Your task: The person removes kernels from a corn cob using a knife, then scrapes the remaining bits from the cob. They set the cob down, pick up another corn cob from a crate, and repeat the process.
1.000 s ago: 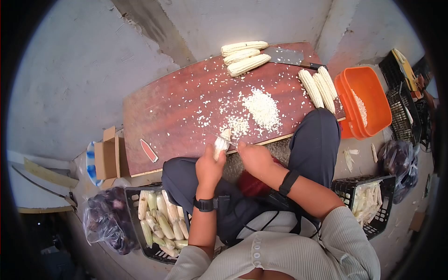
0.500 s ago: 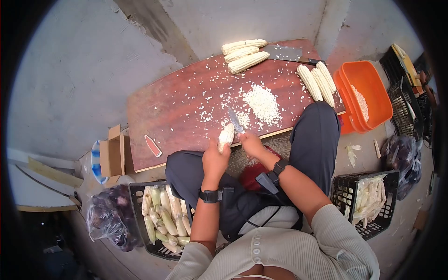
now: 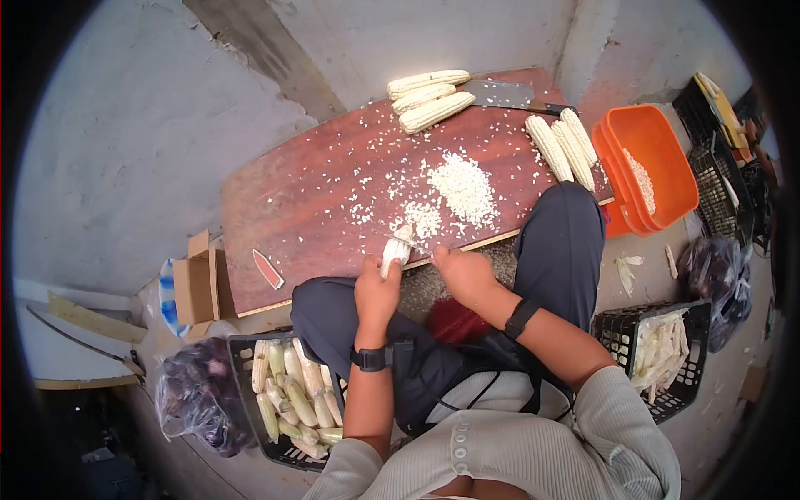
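My left hand (image 3: 377, 287) grips the lower end of a white corn cob (image 3: 395, 254), its top leaning at the near edge of the reddish board (image 3: 308, 192). In my right hand (image 3: 464, 273) is a knife, fingers closed round its handle, with the blade (image 3: 410, 242) lying across the upper part of the cob. Just beyond the blade are cut kernels in a small heap (image 3: 422, 218), and a larger kernel pile (image 3: 463, 187) lies behind it. Loose kernels are scattered over the board.
Whole cobs (image 3: 437, 111) lie at the board's back beside a cleaver (image 3: 508, 95); more cobs (image 3: 565, 148) lie at right. An orange bin (image 3: 667, 158) holds kernels. Black crates (image 3: 287, 446) (image 3: 612, 342) flank my legs. A red-and-white blade-shaped piece (image 3: 267, 269) lies at left.
The knife blade has swung from pointing away beside the cob to lying across it. More kernels have gathered in the small heap. The view has shifted slightly.
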Available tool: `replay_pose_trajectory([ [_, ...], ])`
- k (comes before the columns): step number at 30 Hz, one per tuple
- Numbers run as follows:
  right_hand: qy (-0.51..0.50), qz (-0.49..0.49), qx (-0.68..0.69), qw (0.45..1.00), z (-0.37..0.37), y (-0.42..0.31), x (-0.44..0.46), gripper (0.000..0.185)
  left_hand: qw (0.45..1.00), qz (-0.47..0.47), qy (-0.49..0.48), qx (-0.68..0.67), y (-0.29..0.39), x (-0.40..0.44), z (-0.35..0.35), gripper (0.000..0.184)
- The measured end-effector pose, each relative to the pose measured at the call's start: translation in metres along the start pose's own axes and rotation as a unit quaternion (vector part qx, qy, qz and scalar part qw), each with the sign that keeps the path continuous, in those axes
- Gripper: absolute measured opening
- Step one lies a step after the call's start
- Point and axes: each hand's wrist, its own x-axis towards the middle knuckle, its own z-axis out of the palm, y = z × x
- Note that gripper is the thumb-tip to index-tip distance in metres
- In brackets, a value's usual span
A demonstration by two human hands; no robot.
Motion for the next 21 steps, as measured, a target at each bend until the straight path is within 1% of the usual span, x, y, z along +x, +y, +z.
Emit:
replay_pose_trajectory([
  [1, -0.004, 0.002, -0.006, 1.000, 0.005, 0.000, 0.002, 0.010, 1.000, 0.000, -0.005, 0.007, 0.003, -0.001, -0.003, 0.034],
  [4, 0.009, 0.005, 0.007, 1.000, 0.016, -0.009, 0.012, 0.010, 0.995, 0.081, -0.013, 0.060, 0.011, -0.004, -0.009, 0.032],
  [7, 0.028, -0.001, 0.028, 0.999, 0.027, -0.013, 0.036, 0.018, 0.996, 0.072, -0.012, 0.057, 0.013, -0.002, -0.009, 0.032],
  [10, -0.010, 0.032, 0.097, 0.995, 0.021, -0.010, 0.046, 0.021, 0.996, 0.069, -0.002, 0.051, 0.008, 0.005, -0.007, 0.032],
  [13, -0.001, 0.075, 0.186, 0.980, 0.025, -0.006, 0.043, 0.028, 0.997, 0.073, 0.007, 0.033, 0.009, 0.002, -0.003, 0.033],
  [14, -0.005, 0.082, 0.269, 0.960, 0.035, -0.002, 0.043, 0.029, 0.998, 0.062, 0.004, 0.014, 0.001, 0.003, 0.000, 0.032],
  [16, -0.011, 0.093, 0.430, 0.898, 0.053, 0.005, 0.047, 0.032, 0.999, 0.043, -0.003, -0.023, -0.010, 0.008, 0.006, 0.032],
  [19, -0.035, 0.130, 0.452, 0.882, 0.041, 0.006, 0.042, 0.035, 0.991, -0.063, -0.055, -0.105, 0.012, 0.001, -0.007, 0.031],
  [20, 0.000, 0.107, 0.383, 0.918, 0.041, 0.008, 0.040, 0.033, 0.987, -0.078, -0.056, -0.126, 0.012, 0.001, -0.008, 0.031],
  [21, -0.005, 0.106, 0.343, 0.933, 0.032, 0.008, 0.036, 0.032, 0.983, -0.094, -0.058, -0.149, 0.009, 0.002, -0.008, 0.031],
])
